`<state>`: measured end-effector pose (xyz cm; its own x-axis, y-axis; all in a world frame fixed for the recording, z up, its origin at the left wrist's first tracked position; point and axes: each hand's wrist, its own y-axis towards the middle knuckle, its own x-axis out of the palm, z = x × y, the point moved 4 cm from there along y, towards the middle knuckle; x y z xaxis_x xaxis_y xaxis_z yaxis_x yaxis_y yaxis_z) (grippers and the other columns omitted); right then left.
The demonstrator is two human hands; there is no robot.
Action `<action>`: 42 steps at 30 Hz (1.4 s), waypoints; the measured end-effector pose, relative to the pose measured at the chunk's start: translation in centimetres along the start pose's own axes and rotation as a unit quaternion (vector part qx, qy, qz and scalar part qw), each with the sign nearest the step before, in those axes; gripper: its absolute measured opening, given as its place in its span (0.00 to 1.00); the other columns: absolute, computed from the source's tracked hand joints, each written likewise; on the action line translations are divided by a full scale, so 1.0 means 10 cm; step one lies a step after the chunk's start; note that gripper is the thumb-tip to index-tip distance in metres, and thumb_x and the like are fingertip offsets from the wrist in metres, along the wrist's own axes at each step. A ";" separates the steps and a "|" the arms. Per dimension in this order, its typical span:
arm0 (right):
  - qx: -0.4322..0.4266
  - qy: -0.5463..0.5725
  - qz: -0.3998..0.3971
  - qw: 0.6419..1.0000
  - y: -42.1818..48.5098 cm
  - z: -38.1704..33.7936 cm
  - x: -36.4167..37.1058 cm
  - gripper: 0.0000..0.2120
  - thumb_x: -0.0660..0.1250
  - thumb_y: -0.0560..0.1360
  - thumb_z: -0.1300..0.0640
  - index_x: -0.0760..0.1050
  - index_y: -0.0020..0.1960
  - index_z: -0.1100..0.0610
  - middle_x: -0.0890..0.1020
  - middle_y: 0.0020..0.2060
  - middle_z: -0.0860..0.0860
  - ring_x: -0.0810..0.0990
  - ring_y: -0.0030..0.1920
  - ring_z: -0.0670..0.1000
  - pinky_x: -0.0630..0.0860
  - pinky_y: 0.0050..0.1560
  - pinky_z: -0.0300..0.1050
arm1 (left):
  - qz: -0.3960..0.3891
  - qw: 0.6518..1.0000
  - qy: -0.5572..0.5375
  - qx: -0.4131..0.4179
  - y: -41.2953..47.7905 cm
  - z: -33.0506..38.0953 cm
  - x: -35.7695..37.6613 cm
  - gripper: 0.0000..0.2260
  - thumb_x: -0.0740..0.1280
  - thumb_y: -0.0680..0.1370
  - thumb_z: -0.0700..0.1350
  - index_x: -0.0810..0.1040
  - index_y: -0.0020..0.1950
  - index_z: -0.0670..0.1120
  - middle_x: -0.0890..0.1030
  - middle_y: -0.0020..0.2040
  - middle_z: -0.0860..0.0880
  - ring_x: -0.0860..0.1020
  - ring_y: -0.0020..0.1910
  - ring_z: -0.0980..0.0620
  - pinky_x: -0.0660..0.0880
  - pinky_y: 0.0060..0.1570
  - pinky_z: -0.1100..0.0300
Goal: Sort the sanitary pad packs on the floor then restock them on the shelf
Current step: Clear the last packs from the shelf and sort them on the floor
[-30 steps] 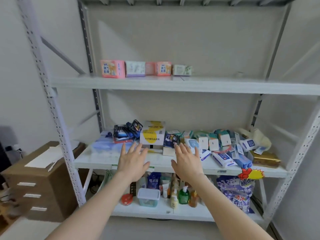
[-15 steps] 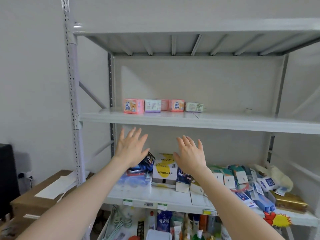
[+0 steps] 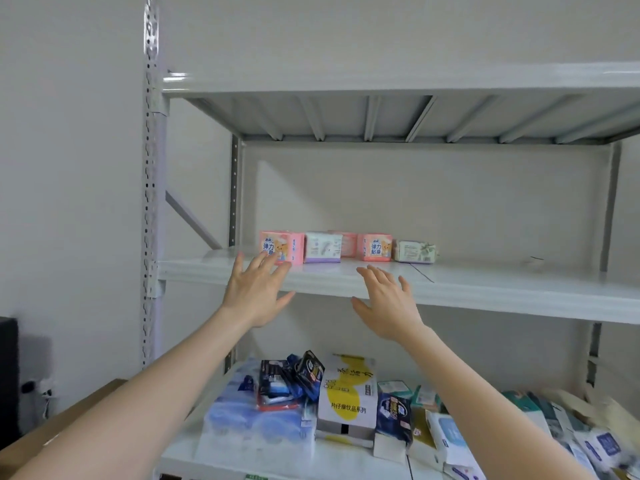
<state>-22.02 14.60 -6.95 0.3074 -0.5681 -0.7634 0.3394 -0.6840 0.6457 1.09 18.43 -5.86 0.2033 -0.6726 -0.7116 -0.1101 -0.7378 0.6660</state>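
1. Five small soft sanitary pad packs (image 3: 322,247), pink, white and pale green, stand in a row at the back left of the white metal shelf (image 3: 485,289).
2. The left hand (image 3: 254,296) and right hand (image 3: 388,306), fingers (image 3: 263,263) spread and empty, have risen to its front edge.

Grey metal shelf (image 3: 485,289): five pad packs (image 3: 322,247) in row at left rear. Lower shelf (image 3: 346,459): jumbled boxes, packets.

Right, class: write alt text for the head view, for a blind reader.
Open left hand and right hand reach toward a row of sanitary pad packs on a grey shelf, left fingertips in front of the leftmost pink pack. Boxed goods crowd the lower shelf.
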 end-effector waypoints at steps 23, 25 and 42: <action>0.036 0.123 -0.054 0.990 2.94 0.50 1.37 0.38 0.70 0.72 0.39 0.58 0.76 0.49 0.65 0.74 0.50 0.60 0.74 0.55 0.61 0.70 0.54 | -0.074 0.978 -0.186 0.065 2.39 -1.36 1.51 0.41 0.62 0.70 0.72 0.57 0.78 0.55 0.61 0.77 0.52 0.59 0.75 0.52 0.59 0.73 0.53; 0.046 0.147 -0.071 0.986 3.10 0.55 1.47 0.41 0.72 0.69 0.39 0.58 0.76 0.48 0.66 0.73 0.50 0.61 0.73 0.55 0.62 0.70 0.53 | -0.107 0.960 -0.253 0.051 2.52 -1.39 1.61 0.45 0.64 0.64 0.76 0.57 0.77 0.59 0.62 0.76 0.56 0.60 0.75 0.53 0.61 0.72 0.53; 0.066 0.244 -0.132 0.959 3.35 0.71 1.72 0.28 0.78 0.58 0.35 0.76 0.57 0.32 0.72 0.51 0.27 0.70 0.56 0.31 0.68 0.56 0.30 | -0.198 0.850 -0.488 0.003 2.66 -1.46 1.89 0.32 0.81 0.59 0.60 0.77 0.61 0.58 0.75 0.59 0.58 0.81 0.51 0.60 0.78 0.56 0.56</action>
<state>-11.69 -21.40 1.42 0.6160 -0.1088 -0.7802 0.3571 -0.8442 0.3997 16.23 -13.11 1.67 -0.6777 -0.0959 -0.7291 -0.2265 -0.9161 0.3309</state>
